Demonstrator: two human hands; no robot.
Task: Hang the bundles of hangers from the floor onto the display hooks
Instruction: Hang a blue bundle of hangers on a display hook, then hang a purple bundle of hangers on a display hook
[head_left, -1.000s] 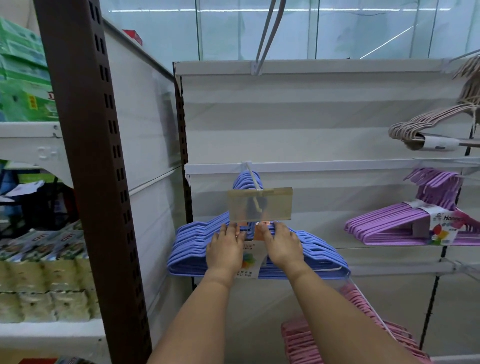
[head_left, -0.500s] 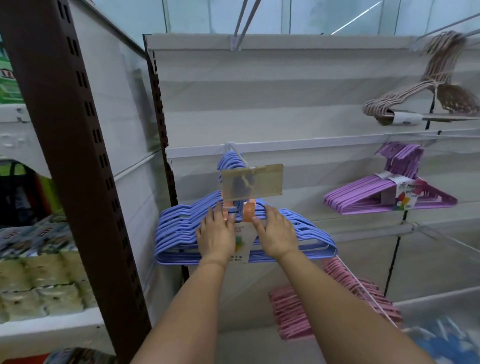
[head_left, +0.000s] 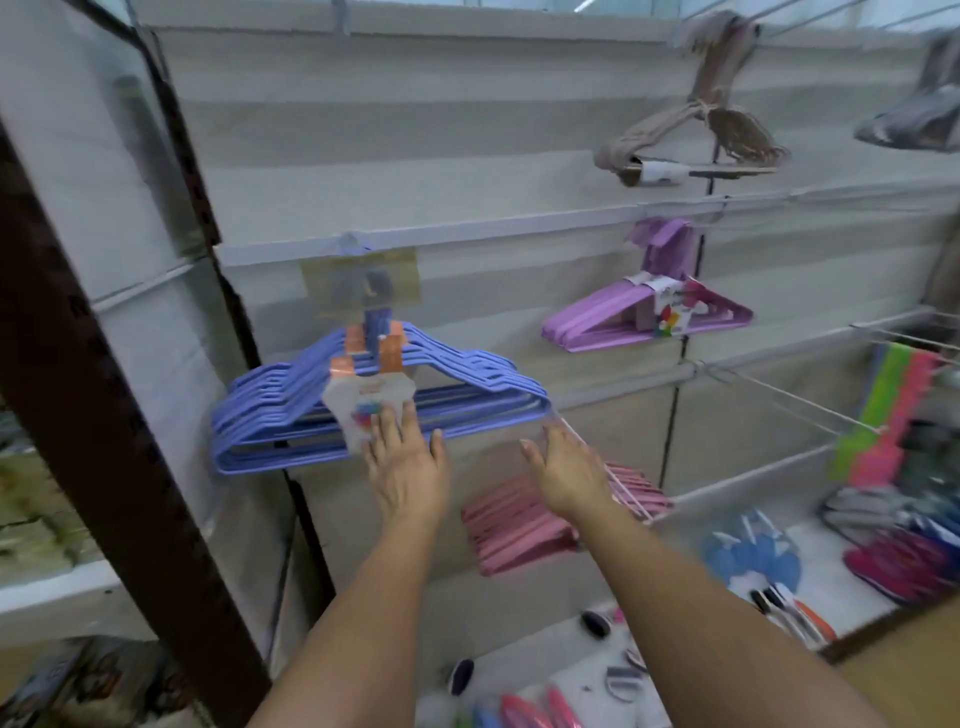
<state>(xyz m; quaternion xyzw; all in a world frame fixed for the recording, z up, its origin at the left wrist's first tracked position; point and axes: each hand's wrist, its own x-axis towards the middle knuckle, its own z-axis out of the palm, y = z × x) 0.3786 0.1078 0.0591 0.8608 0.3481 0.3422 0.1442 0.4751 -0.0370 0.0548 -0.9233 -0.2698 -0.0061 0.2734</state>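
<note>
Hanging from a hook on the white wall rail is the bundle of blue hangers. A see-through tag holder sits at the front of that hook, just above the bundle. A white paper label with orange strips is wrapped round the middle of the blue bundle.

The left hand is held up just under the blue bundle. Its fingers are straight and spread, and the fingertips touch the bottom of the label and the lowest blue bar. Nothing is gripped by it.

The right hand is held a little apart from the bundle, near its right tip. Its fingers are loose and nothing is held in it. A thin white wire arm is seen just beside this hand.

A bundle of pink hangers is seen lower down, below and between the two hands. How it is held up cannot be told.

A bundle of purple hangers is hung on the same rail, well to the right of the blue one. A bundle of tan hangers is hung on a higher rail, above the purple one.

Green and pink things are hung far to the right, but they are too blurry to name. Small bright items are spread on the low white shelf. A dark brown post is stood at the left.
</note>
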